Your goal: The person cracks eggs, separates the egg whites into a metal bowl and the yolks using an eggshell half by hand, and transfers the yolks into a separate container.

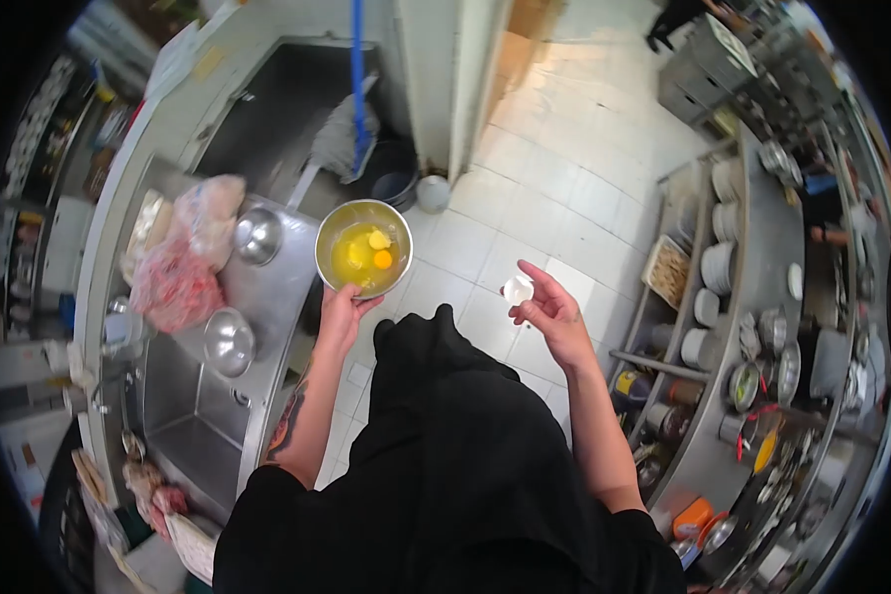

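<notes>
My left hand (343, 312) grips the near rim of a steel mixing bowl (406, 226), thumb over the edge. Inside the bowl lie raw eggs (354, 259), with one round orange yolk and paler yellow parts in clear egg white. Out to the right, my right hand (556, 315) pinches a white eggshell (518, 289) between thumb and fingers, its hollow side showing. The eggshell is held apart from the bowl, above the tiled floor.
Left is a steel counter (282, 297) with two metal bowls, bags of pinkish meat (178, 285) and a sink (193, 416). A blue-handled mop (342, 139) stands in a bucket ahead. Along the right runs a shelf (708, 371) with stacked plates (720, 267). Another person shows at far right.
</notes>
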A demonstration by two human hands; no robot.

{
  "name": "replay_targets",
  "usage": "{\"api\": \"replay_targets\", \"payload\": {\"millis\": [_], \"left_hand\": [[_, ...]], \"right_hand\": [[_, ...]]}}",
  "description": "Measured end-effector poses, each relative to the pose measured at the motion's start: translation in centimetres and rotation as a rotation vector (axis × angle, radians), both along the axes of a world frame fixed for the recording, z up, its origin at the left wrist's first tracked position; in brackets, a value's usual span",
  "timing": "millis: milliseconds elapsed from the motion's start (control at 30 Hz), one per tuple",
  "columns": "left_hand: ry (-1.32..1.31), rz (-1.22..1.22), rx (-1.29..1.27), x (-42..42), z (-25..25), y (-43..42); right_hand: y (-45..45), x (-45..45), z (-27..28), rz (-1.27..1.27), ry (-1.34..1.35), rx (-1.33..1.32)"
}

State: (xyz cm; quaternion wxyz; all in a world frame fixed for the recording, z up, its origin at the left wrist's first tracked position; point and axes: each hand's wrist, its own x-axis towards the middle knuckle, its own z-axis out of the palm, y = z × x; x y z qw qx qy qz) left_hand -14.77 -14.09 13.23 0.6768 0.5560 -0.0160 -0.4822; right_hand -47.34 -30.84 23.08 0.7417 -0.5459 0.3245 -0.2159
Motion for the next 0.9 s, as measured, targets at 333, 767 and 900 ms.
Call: {"api": "replay_targets", "payload": {"millis": [333,767,900], "left_hand": [[0.033,-0.653,-0.086,-15.3,5.2,-16.6],[0.136,-1.392,-0.229,-36.7,8.2,-34.7],[0.140,-1.545,-0.258,-41.8,8.8,-37.7]], "right_hand": [[-2.3,-11.8,4.8,-0.516,-0.067,-0.105],[-7.3,-26.1,8.5,-1.145,0.484,-0.468],[-8.9,-27.9,8.4,-1.277,0.667,-0.501]]}}
